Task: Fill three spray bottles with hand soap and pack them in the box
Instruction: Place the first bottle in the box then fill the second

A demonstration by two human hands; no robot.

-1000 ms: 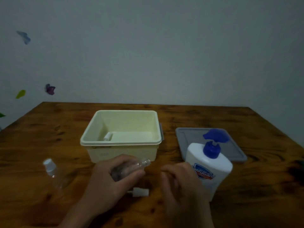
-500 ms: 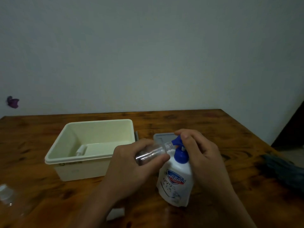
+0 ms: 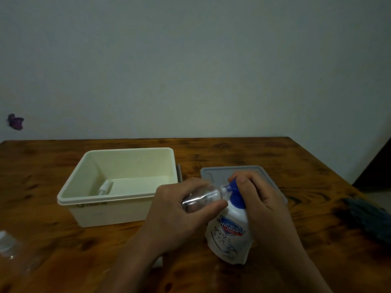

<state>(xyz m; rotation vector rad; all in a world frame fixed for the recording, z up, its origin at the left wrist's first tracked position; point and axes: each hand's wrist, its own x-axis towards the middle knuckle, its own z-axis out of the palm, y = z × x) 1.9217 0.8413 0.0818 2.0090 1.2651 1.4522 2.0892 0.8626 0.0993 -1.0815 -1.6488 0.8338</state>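
My left hand (image 3: 177, 210) grips a small clear spray bottle (image 3: 203, 198) without its cap, tilted with its open neck against the blue pump nozzle (image 3: 233, 186) of the white hand soap bottle (image 3: 230, 235). My right hand (image 3: 260, 199) is curled over the pump head, thumb on top. The cream box (image 3: 118, 199) stands open to the left, with one capped spray bottle (image 3: 106, 187) lying inside. Another clear spray bottle (image 3: 8, 246) lies at the far left table edge.
The grey lid (image 3: 213, 172) of the box lies flat behind my hands. A dark cloth-like thing (image 3: 368, 218) sits at the right edge of the wooden table (image 3: 306, 166). A white cap piece is mostly hidden under my left wrist.
My hands went from the table front to the soap bottle: the left one lifted the clear bottle to the nozzle and the right one took the pump head. The view shifted right.
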